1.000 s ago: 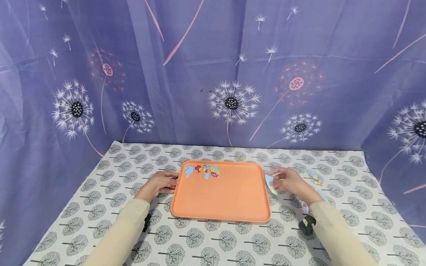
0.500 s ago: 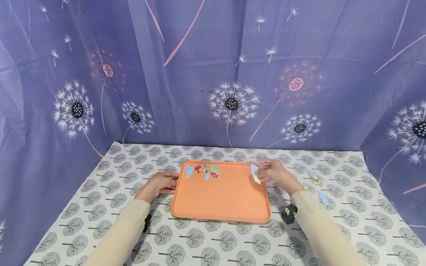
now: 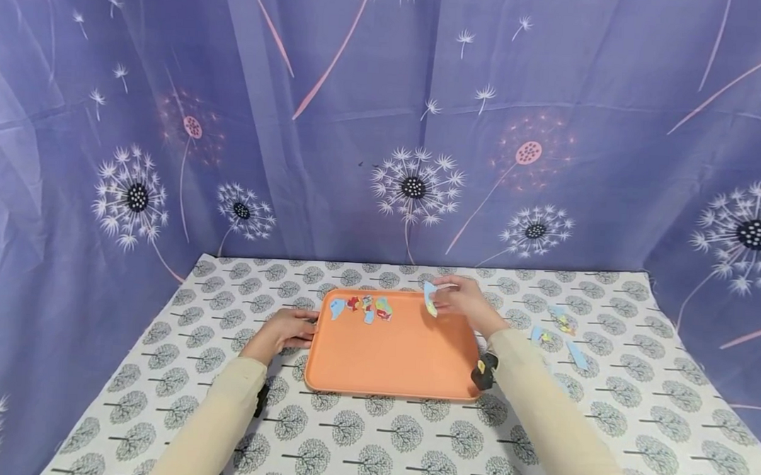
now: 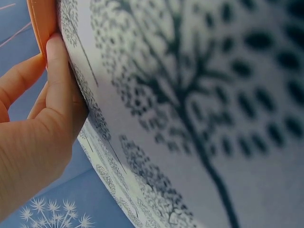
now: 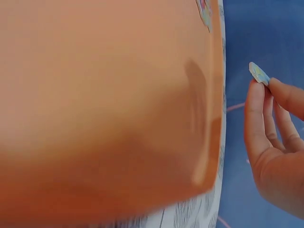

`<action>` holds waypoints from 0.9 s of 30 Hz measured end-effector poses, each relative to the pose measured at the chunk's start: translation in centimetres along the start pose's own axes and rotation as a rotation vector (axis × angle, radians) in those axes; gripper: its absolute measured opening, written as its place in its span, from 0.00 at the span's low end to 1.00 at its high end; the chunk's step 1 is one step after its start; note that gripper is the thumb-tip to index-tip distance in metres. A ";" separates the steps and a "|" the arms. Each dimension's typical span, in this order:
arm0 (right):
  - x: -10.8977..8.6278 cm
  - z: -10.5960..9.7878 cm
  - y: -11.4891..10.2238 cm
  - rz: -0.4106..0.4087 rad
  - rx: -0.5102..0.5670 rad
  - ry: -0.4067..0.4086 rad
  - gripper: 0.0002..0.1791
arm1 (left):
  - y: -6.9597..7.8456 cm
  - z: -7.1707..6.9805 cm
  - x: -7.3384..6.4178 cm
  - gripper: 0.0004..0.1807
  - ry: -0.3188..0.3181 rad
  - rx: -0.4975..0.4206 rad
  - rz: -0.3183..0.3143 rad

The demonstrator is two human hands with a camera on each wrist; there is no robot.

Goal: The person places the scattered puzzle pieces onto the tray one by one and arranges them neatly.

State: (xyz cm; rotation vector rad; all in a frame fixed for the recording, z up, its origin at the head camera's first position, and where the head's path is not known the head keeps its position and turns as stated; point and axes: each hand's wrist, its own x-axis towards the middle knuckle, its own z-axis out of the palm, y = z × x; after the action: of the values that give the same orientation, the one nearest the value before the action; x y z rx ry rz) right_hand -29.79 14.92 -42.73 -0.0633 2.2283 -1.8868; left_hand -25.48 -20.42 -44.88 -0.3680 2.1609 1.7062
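My right hand [image 3: 463, 302] pinches a light-blue and yellow-green puzzle piece [image 3: 429, 299] between thumb and fingertips, held above the far right part of the orange tray [image 3: 394, 358]. In the right wrist view the same puzzle piece [image 5: 259, 74] stands edge-on, clear of the tray surface. My left hand [image 3: 287, 328] holds the tray's left rim; in the left wrist view the thumb and fingers meet at the tray edge [image 4: 43, 23]. Along the tray's far left lie several pieces: a blue one [image 3: 337, 307], a red one [image 3: 353, 303] and a colourful cluster [image 3: 383, 308].
More puzzle pieces lie on the tree-print cloth [image 3: 371, 442] right of the tray, among them a plain blue strip [image 3: 577, 356] and a multicoloured piece [image 3: 564, 321]. A purple dandelion-print curtain [image 3: 331, 193] hangs behind and at both sides.
My right hand has carried the puzzle piece leftward from beside the tray's right edge to over its far side. My left hand has stayed at the left rim.
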 end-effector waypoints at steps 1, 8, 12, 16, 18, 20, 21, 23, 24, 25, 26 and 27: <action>0.2 0.4 -0.1 0.001 0.009 0.005 0.24 | 0.0 0.0 0.0 0.28 -0.003 0.003 0.004; 1.6 2.7 0.0 0.000 0.035 0.006 0.23 | 0.1 0.0 0.0 0.28 -0.002 0.000 0.004; 1.9 3.8 0.0 0.021 0.036 -0.006 0.21 | 0.1 0.0 -0.1 0.28 -0.008 0.007 0.012; 2.0 4.6 0.0 0.032 0.021 -0.015 0.19 | 0.2 -0.1 -0.1 0.27 -0.002 0.009 0.013; 2.2 4.9 0.2 0.033 0.026 -0.019 0.19 | 0.2 -0.1 0.0 0.26 0.004 0.010 0.009; 2.4 5.1 0.4 0.046 0.032 -0.016 0.19 | 0.2 -0.1 -0.1 0.26 0.002 0.015 0.014; 2.5 5.2 0.6 0.052 0.045 -0.013 0.19 | 0.2 -0.1 -0.1 0.26 0.003 0.015 0.015; 2.6 5.4 0.8 0.075 0.064 -0.002 0.19 | 0.1 -0.1 -0.1 0.27 0.001 0.015 0.019; 2.7 5.5 0.9 0.081 0.067 0.001 0.19 | 0.1 -0.1 -0.1 0.27 0.001 0.015 0.020; 2.7 5.5 1.0 0.090 0.068 0.006 0.18 | 0.1 0.0 -0.1 0.27 0.000 0.016 0.020; 2.7 5.6 1.0 0.090 0.065 0.009 0.18 | 0.1 0.0 0.0 0.26 0.001 0.014 0.019; 2.7 5.7 1.1 0.095 0.064 0.012 0.18 | 0.0 0.0 0.0 0.26 0.000 0.015 0.020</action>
State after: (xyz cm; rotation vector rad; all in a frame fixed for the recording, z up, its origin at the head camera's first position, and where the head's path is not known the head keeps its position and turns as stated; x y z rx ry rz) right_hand -31.16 9.16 -45.02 0.0629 2.1368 -1.9104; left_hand -25.47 -20.46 -44.84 -0.3435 2.1834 1.6994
